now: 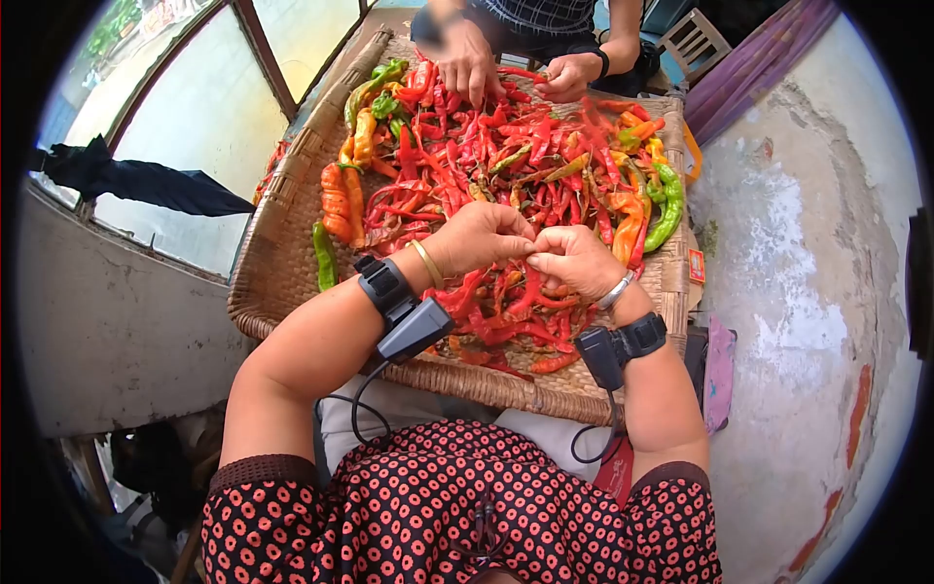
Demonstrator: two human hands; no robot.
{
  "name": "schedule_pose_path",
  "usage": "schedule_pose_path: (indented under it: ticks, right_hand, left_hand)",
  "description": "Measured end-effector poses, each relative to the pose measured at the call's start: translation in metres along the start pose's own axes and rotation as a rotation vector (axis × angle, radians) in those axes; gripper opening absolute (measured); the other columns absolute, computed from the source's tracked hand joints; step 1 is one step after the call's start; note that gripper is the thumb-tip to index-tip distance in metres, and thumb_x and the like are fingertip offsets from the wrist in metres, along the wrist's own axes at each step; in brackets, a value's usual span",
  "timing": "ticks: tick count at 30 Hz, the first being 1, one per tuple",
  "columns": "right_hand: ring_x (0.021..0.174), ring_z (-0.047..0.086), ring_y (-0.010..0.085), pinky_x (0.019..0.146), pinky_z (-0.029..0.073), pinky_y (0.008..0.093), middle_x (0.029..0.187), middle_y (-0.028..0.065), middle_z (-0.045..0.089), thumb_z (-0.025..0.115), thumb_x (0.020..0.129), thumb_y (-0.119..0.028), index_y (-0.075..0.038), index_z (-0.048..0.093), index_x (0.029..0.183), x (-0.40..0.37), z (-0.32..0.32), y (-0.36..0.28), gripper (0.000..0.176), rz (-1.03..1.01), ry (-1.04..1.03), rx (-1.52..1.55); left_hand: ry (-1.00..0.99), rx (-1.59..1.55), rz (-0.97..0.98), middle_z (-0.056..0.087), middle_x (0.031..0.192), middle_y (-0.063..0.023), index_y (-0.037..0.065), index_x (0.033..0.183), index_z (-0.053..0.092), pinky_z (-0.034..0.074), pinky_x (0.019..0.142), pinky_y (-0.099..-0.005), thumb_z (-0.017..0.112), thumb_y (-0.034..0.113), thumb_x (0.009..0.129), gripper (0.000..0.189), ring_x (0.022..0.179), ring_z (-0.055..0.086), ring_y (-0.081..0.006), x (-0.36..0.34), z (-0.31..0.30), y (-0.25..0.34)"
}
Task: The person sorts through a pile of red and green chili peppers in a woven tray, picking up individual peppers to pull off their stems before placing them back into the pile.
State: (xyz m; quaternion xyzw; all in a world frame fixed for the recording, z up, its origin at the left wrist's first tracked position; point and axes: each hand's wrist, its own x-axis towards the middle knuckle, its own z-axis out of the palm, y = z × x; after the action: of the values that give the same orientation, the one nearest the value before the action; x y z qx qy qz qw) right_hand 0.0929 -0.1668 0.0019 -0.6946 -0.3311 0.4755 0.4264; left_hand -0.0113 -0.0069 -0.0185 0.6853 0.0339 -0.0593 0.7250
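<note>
My left hand (484, 237) and my right hand (576, 261) meet fingertip to fingertip over the near half of a heap of red chili peppers (467, 146). Thumb and fingers of both are pinched together, and I cannot tell what small thing they grip. Below them more red chili peppers (530, 316) lie spread on the woven basket tray (486, 383). Larger orange peppers (336, 204) and a green pepper (324, 258) line the left side. On the right, a curved green pepper (669, 209) rests beside an orange pepper (630, 229).
Across the tray, another person's hand (470, 66) reaches into the peppers; that person's other hand (569, 76) is over the far edge. A folded dark umbrella (156, 180) hangs at the left window. A peeling wall (788, 263) stands close on the right.
</note>
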Motion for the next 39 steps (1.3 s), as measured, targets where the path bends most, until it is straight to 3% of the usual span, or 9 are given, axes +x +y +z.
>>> schedule_pose_path:
  ticks: [3,6,9,11,15,17,28,34,39]
  right_hand:
    - [0.057,0.055,0.0086,0.053,0.045,0.0232,0.067,0.0042,0.059,0.060,0.074,-0.014,-0.003,0.060,0.081,-0.001,-0.004,-0.001,0.013,-0.122,0.139,-0.267]
    - [0.065,0.056,0.0149,0.060,0.045,0.0259,0.072,0.0078,0.058,0.060,0.070,-0.010,-0.002,0.060,0.079,-0.004,-0.037,0.003,0.012,-0.398,0.670,-0.776]
    - [0.078,0.055,0.0300,0.069,0.045,0.0381,0.087,0.0128,0.057,0.063,0.069,-0.022,-0.007,0.056,0.092,-0.014,-0.072,0.014,0.029,-0.217,1.030,-1.169]
    - [0.083,0.056,0.0311,0.071,0.045,0.0399,0.092,0.0140,0.057,0.064,0.069,-0.026,-0.008,0.052,0.101,-0.019,-0.077,0.020,0.038,0.118,0.937,-1.146]
    - [0.086,0.056,0.0318,0.073,0.045,0.0400,0.095,0.0153,0.058,0.065,0.068,-0.030,-0.008,0.048,0.109,-0.008,-0.071,0.032,0.049,0.141,0.930,-1.066]
    - [0.086,0.057,0.0319,0.074,0.045,0.0398,0.095,0.0164,0.059,0.065,0.066,-0.028,-0.006,0.048,0.109,-0.004,-0.070,0.028,0.051,0.190,0.878,-0.886]
    - [0.048,0.046,0.0091,0.049,0.039,0.0254,0.054,0.0008,0.050,0.063,0.064,-0.016,-0.004,0.058,0.084,-0.016,-0.036,-0.018,0.024,-0.166,0.694,-0.460]
    - [0.058,0.048,0.0023,0.050,0.039,0.0166,0.068,-0.0024,0.054,0.058,0.074,-0.002,0.003,0.049,0.101,-0.011,0.007,-0.029,0.029,-0.257,0.390,0.122]
    - [0.064,0.051,0.0048,0.055,0.043,0.0171,0.075,0.0008,0.056,0.059,0.074,-0.001,0.003,0.045,0.111,-0.001,0.017,-0.012,0.040,-0.241,0.329,0.199]
  left_hand:
    - [0.143,-0.005,0.043,0.057,0.068,0.0023,0.005,0.085,0.059,0.041,0.049,-0.0169,0.059,0.014,0.080,0.010,0.058,0.052,-0.0029,0.000,-0.005,0.004]
    - [0.449,-0.155,0.175,0.056,0.067,0.0018,0.005,0.082,0.058,0.040,0.047,-0.0175,0.057,0.014,0.080,0.009,0.054,0.049,-0.0038,0.002,-0.024,0.011]
    - [0.758,-0.539,0.282,0.057,0.074,-0.0005,0.007,0.092,0.054,0.041,0.047,-0.0176,0.054,0.018,0.083,0.015,0.055,0.050,-0.0054,0.005,-0.045,0.013]
    - [0.782,-0.640,0.280,0.058,0.079,-0.0025,0.007,0.096,0.050,0.042,0.047,-0.0182,0.052,0.022,0.084,0.020,0.056,0.051,-0.0063,0.000,-0.053,0.013]
    - [0.731,-0.720,0.129,0.060,0.078,-0.0018,0.008,0.096,0.051,0.041,0.048,-0.0172,0.047,0.025,0.087,0.019,0.055,0.050,-0.0042,-0.001,-0.047,0.007]
    - [0.386,-0.493,0.059,0.060,0.077,-0.0009,0.007,0.098,0.053,0.040,0.048,-0.0169,0.048,0.024,0.087,0.021,0.055,0.049,-0.0034,0.002,-0.038,0.005]
    - [-0.111,-0.117,-0.044,0.058,0.083,0.0013,0.002,0.101,0.054,0.044,0.061,-0.0188,0.059,0.015,0.080,0.025,0.071,0.052,-0.0040,-0.002,0.003,-0.002]
    - [-0.093,0.008,0.235,0.057,0.083,0.0013,0.002,0.101,0.053,0.045,0.064,-0.0221,0.060,0.019,0.080,0.028,0.072,0.052,-0.0064,0.001,0.012,-0.008]
    - [-0.009,-0.078,-0.033,0.057,0.080,0.0009,0.002,0.094,0.055,0.044,0.061,-0.0213,0.061,0.018,0.079,0.022,0.071,0.052,-0.0063,-0.003,0.009,-0.002]
